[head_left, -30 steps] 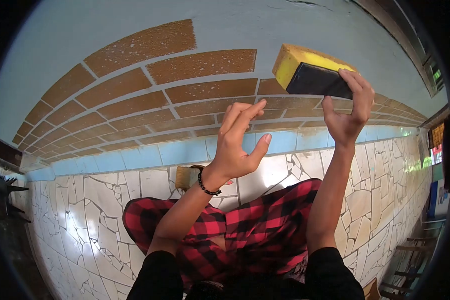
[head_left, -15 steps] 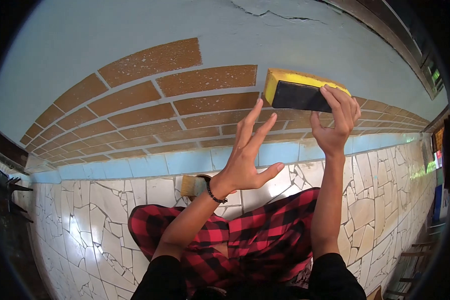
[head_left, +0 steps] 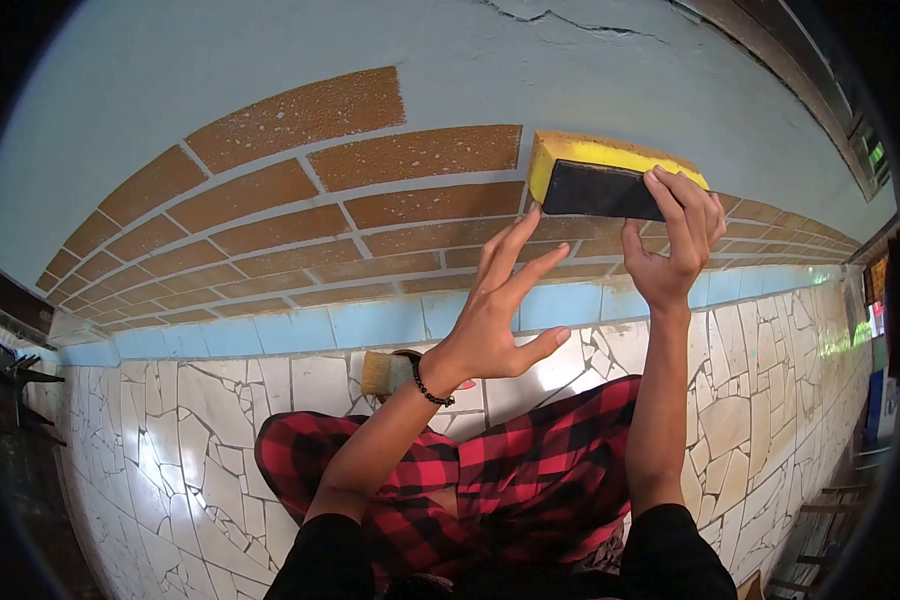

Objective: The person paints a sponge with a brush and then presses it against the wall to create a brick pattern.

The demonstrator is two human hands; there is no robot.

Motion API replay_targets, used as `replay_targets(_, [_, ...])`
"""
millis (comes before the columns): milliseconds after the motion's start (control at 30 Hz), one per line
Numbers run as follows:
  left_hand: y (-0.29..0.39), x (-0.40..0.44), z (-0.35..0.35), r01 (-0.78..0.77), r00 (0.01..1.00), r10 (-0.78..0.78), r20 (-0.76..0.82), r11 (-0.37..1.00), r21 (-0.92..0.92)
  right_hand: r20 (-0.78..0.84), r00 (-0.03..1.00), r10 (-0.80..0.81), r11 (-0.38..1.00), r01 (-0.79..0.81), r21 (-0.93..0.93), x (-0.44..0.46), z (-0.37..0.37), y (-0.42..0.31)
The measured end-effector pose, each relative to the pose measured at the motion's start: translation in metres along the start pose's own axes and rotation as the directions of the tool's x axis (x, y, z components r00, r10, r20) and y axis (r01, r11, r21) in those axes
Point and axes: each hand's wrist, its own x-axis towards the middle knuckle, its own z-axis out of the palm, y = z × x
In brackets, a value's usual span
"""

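Observation:
My right hand (head_left: 678, 225) grips the right end of a yellow sponge block with a black backing (head_left: 600, 188), thumb underneath and fingers over its face. The block is up against the grey-blue wall (head_left: 450, 70), level with the upper rows of brown painted bricks (head_left: 415, 158). My left hand (head_left: 495, 310) is open, fingers spread, holding nothing. Its index fingertip is at the block's lower left corner; whether it touches I cannot tell. A dark beaded bracelet (head_left: 430, 390) circles the left wrist.
A paintbrush with pale bristles (head_left: 376, 374) lies on the cracked-tile floor (head_left: 210, 440) beside a container mostly hidden by my left wrist. Light blue tiles (head_left: 375, 322) run along the wall's base. My crossed legs in red-black checks (head_left: 540, 450) are below. Dark furniture (head_left: 35, 385) stands far left.
My left hand's index finger has risen slightly rightward to the block's lower left corner. My right hand keeps its grip, and the block stays at nearly the same spot. The view has shifted slightly.

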Motion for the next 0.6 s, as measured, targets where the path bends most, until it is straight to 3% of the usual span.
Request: replay_targets(600, [0.0015,-0.0016,-0.0021,0.001,1.000,-0.002,-0.012,1.000,-0.008,-0.019,1.000,-0.017,1.000,0.017,0.000,-0.0027,0.0062,-0.0012])
